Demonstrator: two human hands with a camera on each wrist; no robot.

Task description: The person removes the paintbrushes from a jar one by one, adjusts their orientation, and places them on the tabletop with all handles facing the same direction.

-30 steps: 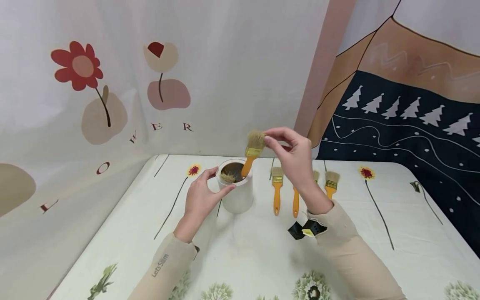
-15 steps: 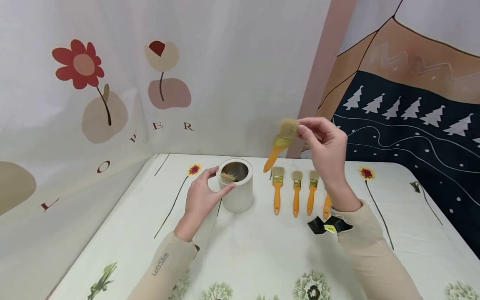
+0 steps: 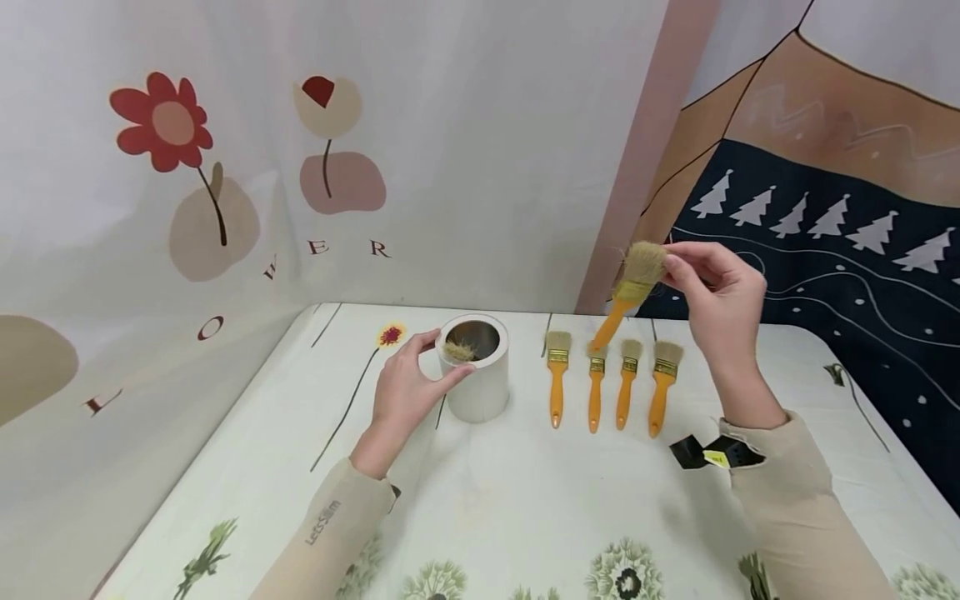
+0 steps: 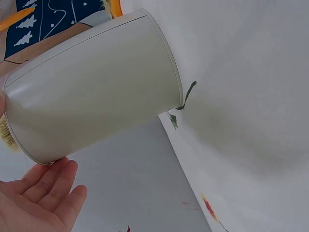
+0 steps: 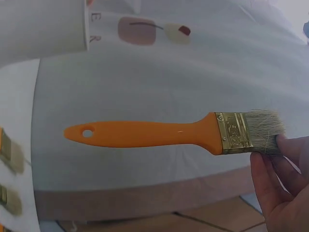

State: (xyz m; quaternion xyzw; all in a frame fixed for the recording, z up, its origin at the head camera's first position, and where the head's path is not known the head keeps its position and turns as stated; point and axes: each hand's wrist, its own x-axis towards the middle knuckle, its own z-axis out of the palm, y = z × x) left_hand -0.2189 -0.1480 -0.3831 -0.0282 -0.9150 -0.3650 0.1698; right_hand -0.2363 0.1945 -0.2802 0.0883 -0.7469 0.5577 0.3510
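Note:
My right hand [image 3: 723, 308] pinches a paintbrush [image 3: 633, 279] by its pale bristles, thumb against fingers. Its orange handle [image 5: 140, 134] hangs down and leftward, overlapping the row of paintbrushes in the head view. A white cylindrical canister [image 3: 478, 396] stands upright on the table, and my left hand [image 3: 408, 379] grips its rim between thumb and fingers. Bristles [image 3: 459, 351] of a brush show inside the canister's mouth; the rest of it is hidden. In the left wrist view, fingertips [image 4: 67, 166] touch the canister's rim edge.
Several paintbrushes [image 3: 628, 383] lie in a row right of the canister, bristles toward the back. A white flowered cloth [image 3: 510, 500] covers the table. Behind it hang a printed curtain [image 3: 480, 167] and a dark tree-patterned cloth [image 3: 825, 283].
The right hand has lifted the paintbrush away from the canister's mouth and carried it right, over the row of brushes. The left hand has stayed on the canister.

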